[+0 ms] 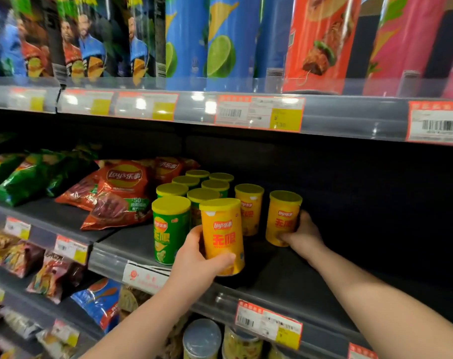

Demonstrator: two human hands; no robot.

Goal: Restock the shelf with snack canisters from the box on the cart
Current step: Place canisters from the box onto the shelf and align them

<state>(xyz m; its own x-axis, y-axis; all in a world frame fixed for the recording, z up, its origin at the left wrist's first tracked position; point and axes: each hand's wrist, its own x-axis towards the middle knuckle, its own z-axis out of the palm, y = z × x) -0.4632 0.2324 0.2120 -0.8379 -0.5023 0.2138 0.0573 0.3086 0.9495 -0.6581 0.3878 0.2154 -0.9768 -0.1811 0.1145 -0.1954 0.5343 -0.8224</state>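
Note:
My left hand [194, 257] grips a yellow snack canister [223, 229] with a yellow lid, held upright just above the front of the dark middle shelf [285, 286]. My right hand [302, 233] grips a second yellow canister [282, 216], which stands on the shelf further back and to the right. A third yellow canister [249, 207] stands between them, behind. Left of these stands a group of several green canisters [171, 229] with yellow lids, in rows running toward the back. The box and the cart are out of view.
Red chip bags [116, 193] and green chip bags [26, 177] lie left of the canisters. Tall canisters [220, 42] fill the shelf above. Price tags line the shelf rails [269, 323]. More bags and cans sit on the lower shelves [202, 338]. The shelf right of my right hand is dark and bare.

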